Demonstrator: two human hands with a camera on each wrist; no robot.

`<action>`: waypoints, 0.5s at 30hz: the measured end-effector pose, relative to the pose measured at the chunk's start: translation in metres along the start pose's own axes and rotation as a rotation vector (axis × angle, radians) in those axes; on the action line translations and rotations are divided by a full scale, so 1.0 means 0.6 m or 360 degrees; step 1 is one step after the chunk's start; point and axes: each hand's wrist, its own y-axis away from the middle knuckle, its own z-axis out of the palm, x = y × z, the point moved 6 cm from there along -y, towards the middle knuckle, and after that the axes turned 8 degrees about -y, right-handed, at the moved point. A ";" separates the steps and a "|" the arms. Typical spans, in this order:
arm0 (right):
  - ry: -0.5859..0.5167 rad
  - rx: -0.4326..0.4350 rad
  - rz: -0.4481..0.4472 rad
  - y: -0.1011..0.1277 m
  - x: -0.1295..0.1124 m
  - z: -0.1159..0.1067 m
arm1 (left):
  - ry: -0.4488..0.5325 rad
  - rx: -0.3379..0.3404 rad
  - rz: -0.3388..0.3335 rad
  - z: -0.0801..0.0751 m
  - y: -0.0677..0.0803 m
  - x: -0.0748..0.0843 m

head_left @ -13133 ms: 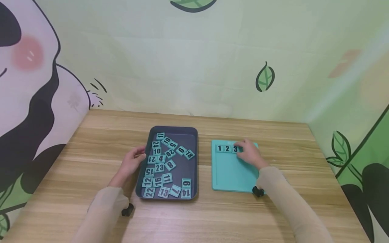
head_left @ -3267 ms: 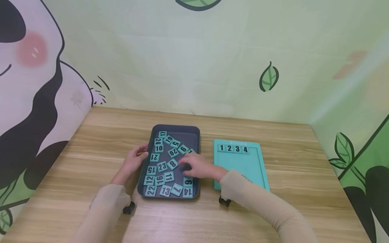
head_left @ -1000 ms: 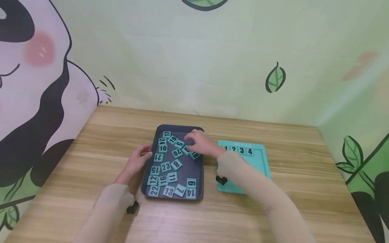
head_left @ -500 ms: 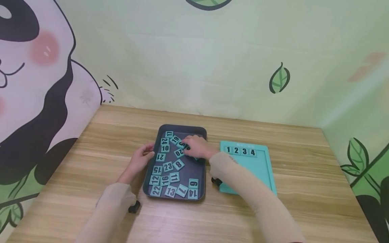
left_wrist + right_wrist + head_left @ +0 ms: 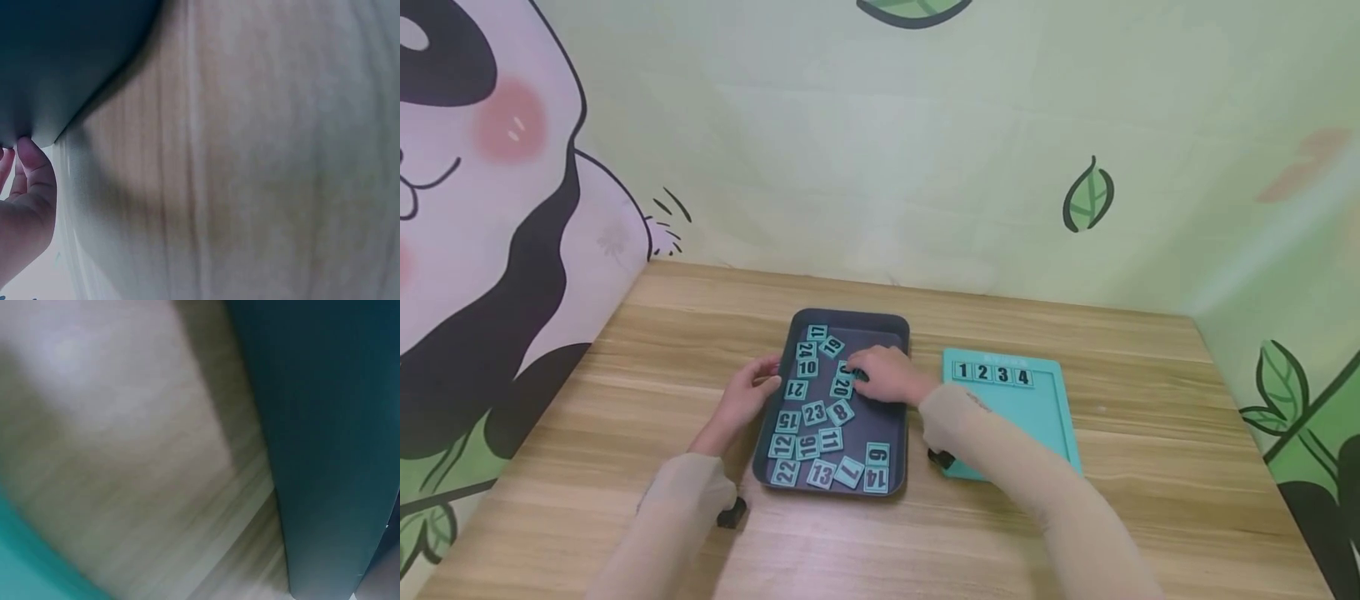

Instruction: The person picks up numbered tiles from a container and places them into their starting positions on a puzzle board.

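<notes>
Nearest, two sleeved forearms reach forward over the wooden tabletop (image 5: 625,367). Just beyond them lies a dark tray (image 5: 891,417) scattered with small green number tiles; 22, 13, 7 and 14 lie along its near edge, 12, 16 and 11 behind those, then 15, 23 and 8. Beside the tray's left wall rests the left hand (image 5: 741,400), fingers relaxed and fairly straight, fingertips touching the rim; the left wrist view shows a fingertip (image 5: 28,156) pressed against the tray's dark wall (image 5: 56,56). Further in, the right hand (image 5: 883,375) is down inside the tray, fingers curled low over a tile (image 5: 845,367) just behind the 20 tile (image 5: 842,387); whether it has the tile pinched or only touches it cannot be told. To the right, apart from the tray, lies a green board (image 5: 1022,425) with tiles 1, 2, 3 and 4 (image 5: 992,374) in a row along its far edge. Tiles 24, 10, 17 and 19 lie at the tray's far end.
</notes>
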 end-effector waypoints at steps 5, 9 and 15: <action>0.0054 -0.0012 -0.0041 0.014 -0.008 0.004 | -0.0022 0.0005 -0.0001 0.000 0.000 -0.002; 0.0131 -0.0017 -0.0102 0.026 -0.015 0.006 | -0.0028 -0.0004 -0.0001 0.001 0.001 -0.002; 0.0217 -0.0020 -0.0164 0.038 -0.019 0.011 | -0.0024 -0.0007 -0.0004 0.002 0.000 -0.003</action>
